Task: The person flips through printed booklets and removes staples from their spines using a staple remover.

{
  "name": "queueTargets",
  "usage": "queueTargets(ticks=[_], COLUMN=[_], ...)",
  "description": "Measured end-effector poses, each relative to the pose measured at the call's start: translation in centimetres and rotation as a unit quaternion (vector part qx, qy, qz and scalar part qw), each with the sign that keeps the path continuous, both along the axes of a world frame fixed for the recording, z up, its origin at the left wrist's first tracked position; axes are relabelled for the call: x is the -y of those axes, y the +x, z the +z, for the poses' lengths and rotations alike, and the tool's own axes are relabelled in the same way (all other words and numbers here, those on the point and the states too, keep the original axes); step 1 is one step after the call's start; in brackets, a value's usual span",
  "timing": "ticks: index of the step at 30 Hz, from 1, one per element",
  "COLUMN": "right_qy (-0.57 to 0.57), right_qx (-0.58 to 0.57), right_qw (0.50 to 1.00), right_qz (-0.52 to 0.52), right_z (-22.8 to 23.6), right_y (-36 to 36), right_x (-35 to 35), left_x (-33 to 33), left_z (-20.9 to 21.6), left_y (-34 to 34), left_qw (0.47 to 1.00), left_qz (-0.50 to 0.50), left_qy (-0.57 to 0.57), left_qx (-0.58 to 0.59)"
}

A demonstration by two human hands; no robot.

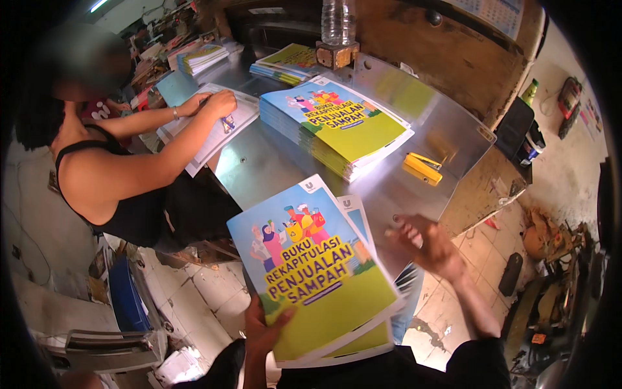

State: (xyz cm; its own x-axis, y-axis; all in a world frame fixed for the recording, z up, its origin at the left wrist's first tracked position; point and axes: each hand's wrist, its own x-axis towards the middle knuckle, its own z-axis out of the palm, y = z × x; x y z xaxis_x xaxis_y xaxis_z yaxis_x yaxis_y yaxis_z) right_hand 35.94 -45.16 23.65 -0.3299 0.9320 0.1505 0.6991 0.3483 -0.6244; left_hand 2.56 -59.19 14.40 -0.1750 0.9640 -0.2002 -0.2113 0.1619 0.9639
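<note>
My left hand (264, 327) grips a booklet (350, 318) by its lower left edge, thumb on the cover. The cover is blue above and yellow-green below, with cartoon people and large lettering. Behind it a second booklet (359, 217) sticks out at the upper right and bottom. To the right of them my right hand (433, 251) is raised, somewhat blurred, its fingers loosely bent and apart with nothing visible in them. A thick stack of matching booklets (382, 133) lies on the metal table (249, 175) beyond. A yellow stapler (423, 168) rests right of the stack.
At the left, a co-worker in a black top (139, 207) has both hands on open papers (243, 120). More booklets (278, 70) lie at the back, beside a plastic bottle (338, 23) on a small block (337, 56). A blue object (126, 292) stands on the tiled floor.
</note>
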Motion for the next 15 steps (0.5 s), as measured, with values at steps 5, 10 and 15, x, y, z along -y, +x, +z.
queueTargets(ticks=[5,10,15], right_qy=[-0.005,-0.066,-0.086], right_qx=[0.015,0.025,0.003], right_qw=[0.998,0.989,0.984], right_qz=[-0.061,-0.127,-0.159], right_z=[0.1,0.3,0.3], right_y=[-2.3,-1.7,-0.9], right_x=[5.7,7.8,9.5], left_x=[0.5,-0.3,-0.5], left_z=[1.5,1.9,1.2], left_y=[4.6,6.2,6.5], left_qw=[0.994,0.996,0.995], left_qz=[-0.042,0.037,0.087], left_qy=[-0.018,-0.032,-0.027], left_qx=[-0.098,-0.077,-0.041])
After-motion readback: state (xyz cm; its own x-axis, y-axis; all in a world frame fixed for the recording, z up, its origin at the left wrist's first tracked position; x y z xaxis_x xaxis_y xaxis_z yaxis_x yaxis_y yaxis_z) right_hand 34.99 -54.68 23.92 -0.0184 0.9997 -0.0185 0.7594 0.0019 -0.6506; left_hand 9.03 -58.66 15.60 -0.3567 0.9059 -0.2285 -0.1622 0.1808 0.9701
